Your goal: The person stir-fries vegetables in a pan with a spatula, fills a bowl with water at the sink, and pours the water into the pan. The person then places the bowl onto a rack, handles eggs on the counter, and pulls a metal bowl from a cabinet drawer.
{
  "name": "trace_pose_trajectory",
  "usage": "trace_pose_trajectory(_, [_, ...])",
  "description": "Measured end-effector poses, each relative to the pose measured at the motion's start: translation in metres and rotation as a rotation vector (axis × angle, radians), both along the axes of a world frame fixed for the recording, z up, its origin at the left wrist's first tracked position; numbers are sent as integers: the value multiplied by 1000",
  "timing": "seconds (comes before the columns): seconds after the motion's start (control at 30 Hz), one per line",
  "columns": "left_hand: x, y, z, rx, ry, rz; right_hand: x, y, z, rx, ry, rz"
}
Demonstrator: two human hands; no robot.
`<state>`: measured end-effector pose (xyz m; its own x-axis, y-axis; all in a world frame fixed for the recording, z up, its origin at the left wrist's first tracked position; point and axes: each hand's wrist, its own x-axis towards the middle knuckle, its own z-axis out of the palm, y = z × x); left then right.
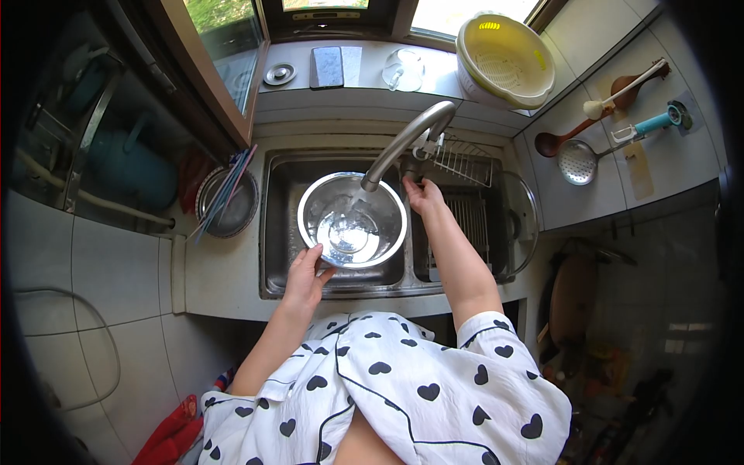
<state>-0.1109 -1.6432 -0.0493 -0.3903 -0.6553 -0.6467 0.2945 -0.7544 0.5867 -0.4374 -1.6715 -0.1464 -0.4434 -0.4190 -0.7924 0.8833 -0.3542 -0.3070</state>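
- Mirror-bright silver round metal bowl (350, 225), toward the left edge of the dull grey rectangular steel sink (283, 172)
- Brushed-grey curved metal tap (411, 136)
- Pale yellow round plastic basin (504, 63), whitish outside, at the right end of the white sill (302, 98)
- White cloth shirt (403, 372), scattered black hearts, dark piping

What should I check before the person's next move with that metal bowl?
1. Metal bowl steadied: ok, the left hand has its near rim.
2. Tap spout lined up: ok, its mouth is over the bowl.
3. Right hand on the tap's control: cannot tell; the fingers are at the tap's base, but their grip is partly hidden.
4. Water level in the bowl: cannot tell, the shiny metal glares.
5. Right half of the sink free: not ok, a wire rack is in it.
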Motion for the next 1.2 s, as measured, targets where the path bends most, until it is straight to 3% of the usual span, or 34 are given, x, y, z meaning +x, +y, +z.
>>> trace_pose_trajectory(0.07, [1, 0, 1, -5, -9, -1, 12, 8, 15, -2, 30, 103])
trace_pose_trajectory(0.1, [1, 0, 1, -8, -14, -3, 6, 11, -5, -62, 42, 239])
trace_pose_trajectory(0.13, [2, 0, 0, -11, -20, -4, 29, 15, 27, 66, 204, 301])
trace_pose_trajectory(0.2, [3, 0, -1, -9, -19, 6, 39, 32, 26, -19, 352, 580])
trace_pose_trajectory(0.3, [4, 0, -2, -12, -8, 7, 69, 60, 59, -91, 615, 725])
trace_pose_trajectory(0.4, [4, 1, -3, -5, 2, 7, 97, 77, 82, 8, 697, 766])
trace_pose_trajectory(0.53, [3, 3, -3, 9, 2, -11, 108, 92, 74, 61, 824, 743])
trace_pose_trajectory(0.83, [9, 7, -7, -10, 50, -5, 123, 102, 63, 69, 574, 689])
trace_pose_trajectory(1.03, [13, 9, -10, 11, 56, 37, 150, 109, 96, 47, 558, 710])
trace_pose_trajectory(1.2, [16, 11, -8, 22, 60, 72, 151, 107, 90, 28, 547, 691])
